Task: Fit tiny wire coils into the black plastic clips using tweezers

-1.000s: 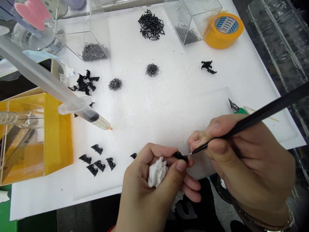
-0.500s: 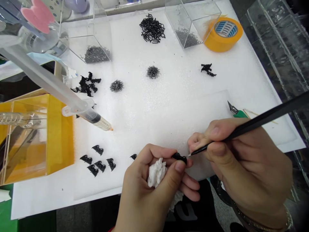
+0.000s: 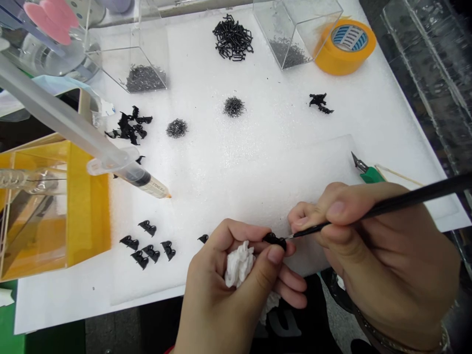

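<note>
My left hand (image 3: 239,290) pinches a small black plastic part (image 3: 275,240) between thumb and forefinger. A crumpled white tissue (image 3: 239,264) is tucked in the same palm. My right hand (image 3: 372,241) grips black fine-pointed tweezers (image 3: 387,205), whose thin metal tip meets the right end of the black part. Whether the tip holds anything is too small to tell. Several similar black wing-shaped parts (image 3: 151,253) lie on the white foam sheet (image 3: 258,182) to the left, and another black piece (image 3: 203,238) rests beside my left hand.
A syringe (image 3: 147,183) slants in from the left, over a yellow box (image 3: 86,206). Clear boxes of tiny bits (image 3: 145,78), black pin piles (image 3: 233,39) and a yellow tape roll (image 3: 346,49) stand farther back. A green-handled craft knife (image 3: 370,173) lies near my right hand.
The rear end of the tweezers has tipped lower, and my right hand has shifted slightly right. Its tip stays at the black part, and my left hand keeps its pinch. The view has shifted slightly.
</note>
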Demonstrator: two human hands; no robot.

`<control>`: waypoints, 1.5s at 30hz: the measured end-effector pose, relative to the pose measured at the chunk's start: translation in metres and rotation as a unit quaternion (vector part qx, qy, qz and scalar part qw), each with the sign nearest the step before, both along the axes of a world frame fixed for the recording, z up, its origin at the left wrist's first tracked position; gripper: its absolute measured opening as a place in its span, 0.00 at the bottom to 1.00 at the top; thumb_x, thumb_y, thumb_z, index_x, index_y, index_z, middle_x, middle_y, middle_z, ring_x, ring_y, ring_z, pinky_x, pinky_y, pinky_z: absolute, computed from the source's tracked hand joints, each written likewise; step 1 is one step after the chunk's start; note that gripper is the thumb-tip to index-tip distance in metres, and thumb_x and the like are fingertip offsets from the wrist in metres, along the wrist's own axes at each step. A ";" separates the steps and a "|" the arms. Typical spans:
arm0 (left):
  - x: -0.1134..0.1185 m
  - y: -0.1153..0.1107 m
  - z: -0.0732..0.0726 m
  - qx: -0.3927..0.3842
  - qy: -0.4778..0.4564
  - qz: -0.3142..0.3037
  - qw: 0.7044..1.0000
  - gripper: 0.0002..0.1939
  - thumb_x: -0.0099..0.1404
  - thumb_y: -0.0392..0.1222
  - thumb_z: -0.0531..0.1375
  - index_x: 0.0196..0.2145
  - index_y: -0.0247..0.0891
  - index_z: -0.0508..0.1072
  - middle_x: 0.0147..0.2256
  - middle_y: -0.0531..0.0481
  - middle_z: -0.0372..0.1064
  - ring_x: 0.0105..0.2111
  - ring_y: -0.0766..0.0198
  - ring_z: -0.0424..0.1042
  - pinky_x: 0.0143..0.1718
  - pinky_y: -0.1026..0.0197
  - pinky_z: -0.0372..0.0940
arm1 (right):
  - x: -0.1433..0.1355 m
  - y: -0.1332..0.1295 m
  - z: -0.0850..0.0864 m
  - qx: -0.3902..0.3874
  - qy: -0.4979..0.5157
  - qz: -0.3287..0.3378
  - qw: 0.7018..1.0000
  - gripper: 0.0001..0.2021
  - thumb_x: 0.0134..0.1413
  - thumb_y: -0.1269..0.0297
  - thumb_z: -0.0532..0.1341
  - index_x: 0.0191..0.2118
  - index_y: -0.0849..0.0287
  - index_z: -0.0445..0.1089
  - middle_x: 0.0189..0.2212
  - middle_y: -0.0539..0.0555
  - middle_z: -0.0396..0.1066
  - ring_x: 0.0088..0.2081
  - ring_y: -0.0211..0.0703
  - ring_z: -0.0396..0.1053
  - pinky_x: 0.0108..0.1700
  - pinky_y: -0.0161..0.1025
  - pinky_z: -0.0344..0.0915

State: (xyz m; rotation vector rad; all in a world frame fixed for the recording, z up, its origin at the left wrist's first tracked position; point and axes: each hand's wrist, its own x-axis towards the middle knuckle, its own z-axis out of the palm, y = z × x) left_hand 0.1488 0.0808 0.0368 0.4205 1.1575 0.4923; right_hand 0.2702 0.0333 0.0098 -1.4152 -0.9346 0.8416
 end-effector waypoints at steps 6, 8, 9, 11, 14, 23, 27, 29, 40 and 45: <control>0.000 0.000 -0.002 0.005 -0.017 0.008 1.000 0.09 0.56 0.27 0.60 0.30 0.38 0.65 0.20 0.54 0.74 0.16 0.70 0.72 0.19 0.74 0.66 | 0.001 0.003 0.002 0.013 -0.002 0.017 1.000 0.04 0.57 0.70 0.56 0.37 0.53 0.61 0.27 0.47 0.65 0.30 0.36 0.68 0.47 0.43 0.69; -0.001 0.000 -0.003 0.005 -0.021 0.003 1.000 0.09 0.56 0.27 0.60 0.31 0.38 0.65 0.20 0.54 0.74 0.17 0.70 0.72 0.20 0.73 0.66 | 0.002 0.005 0.002 0.012 -0.007 0.009 1.000 0.04 0.57 0.70 0.57 0.37 0.54 0.62 0.27 0.48 0.65 0.32 0.36 0.69 0.44 0.40 0.70; -0.001 0.000 -0.003 0.006 -0.022 0.001 1.000 0.09 0.56 0.27 0.60 0.31 0.38 0.65 0.20 0.54 0.74 0.17 0.69 0.72 0.20 0.73 0.67 | 0.002 0.005 0.002 0.011 -0.011 0.007 1.000 0.05 0.57 0.71 0.57 0.37 0.54 0.62 0.27 0.48 0.65 0.33 0.36 0.70 0.43 0.39 0.71; -0.002 0.000 -0.003 0.010 -0.020 -0.005 1.000 0.09 0.57 0.27 0.59 0.31 0.38 0.65 0.20 0.54 0.74 0.17 0.70 0.73 0.21 0.73 0.67 | 0.002 0.005 0.002 0.007 -0.023 0.004 1.000 0.06 0.55 0.71 0.58 0.38 0.54 0.63 0.29 0.48 0.66 0.34 0.37 0.70 0.42 0.36 0.71; -0.002 0.001 -0.003 0.013 -0.017 -0.005 1.000 0.09 0.57 0.27 0.59 0.30 0.38 0.64 0.21 0.54 0.75 0.17 0.70 0.72 0.21 0.73 0.67 | 0.000 0.004 0.001 -0.002 -0.049 -0.020 0.999 0.06 0.55 0.71 0.59 0.38 0.54 0.64 0.32 0.49 0.68 0.35 0.36 0.71 0.40 0.32 0.71; 0.001 -0.001 -0.003 0.014 -0.021 0.013 1.000 0.09 0.58 0.26 0.58 0.30 0.38 0.64 0.20 0.54 0.74 0.17 0.71 0.72 0.20 0.74 0.66 | -0.001 0.001 0.000 -0.006 -0.115 -0.058 0.992 0.03 0.55 0.66 0.59 0.36 0.54 0.65 0.32 0.51 0.69 0.34 0.38 0.71 0.37 0.37 0.72; 0.001 -0.001 -0.004 0.008 -0.042 0.021 0.999 0.10 0.58 0.25 0.57 0.30 0.38 0.64 0.19 0.54 0.74 0.17 0.71 0.72 0.20 0.75 0.66 | 0.002 0.001 0.002 -0.010 -0.130 -0.041 0.991 0.04 0.55 0.67 0.59 0.36 0.53 0.64 0.31 0.50 0.69 0.34 0.39 0.71 0.43 0.41 0.72; 0.000 -0.001 -0.005 0.008 -0.049 0.022 0.999 0.10 0.58 0.24 0.57 0.30 0.38 0.64 0.19 0.54 0.74 0.17 0.71 0.72 0.20 0.75 0.66 | 0.003 0.001 0.003 -0.019 -0.132 -0.022 0.991 0.03 0.56 0.68 0.58 0.37 0.53 0.63 0.30 0.49 0.69 0.33 0.40 0.71 0.44 0.42 0.72; -0.001 -0.001 -0.005 0.011 -0.046 0.011 0.999 0.09 0.58 0.26 0.58 0.30 0.38 0.63 0.19 0.53 0.74 0.17 0.71 0.72 0.21 0.75 0.66 | 0.001 -0.001 0.003 -0.034 -0.142 -0.022 0.989 0.02 0.57 0.66 0.57 0.37 0.53 0.63 0.31 0.49 0.69 0.35 0.36 0.71 0.46 0.36 0.70; 0.000 -0.002 -0.006 0.016 -0.049 0.016 0.999 0.09 0.58 0.26 0.57 0.31 0.38 0.63 0.18 0.53 0.74 0.17 0.71 0.72 0.21 0.75 0.66 | -0.002 0.001 0.004 -0.043 -0.066 -0.055 0.995 0.04 0.56 0.61 0.58 0.37 0.52 0.65 0.32 0.50 0.69 0.24 0.31 0.66 0.23 0.28 0.66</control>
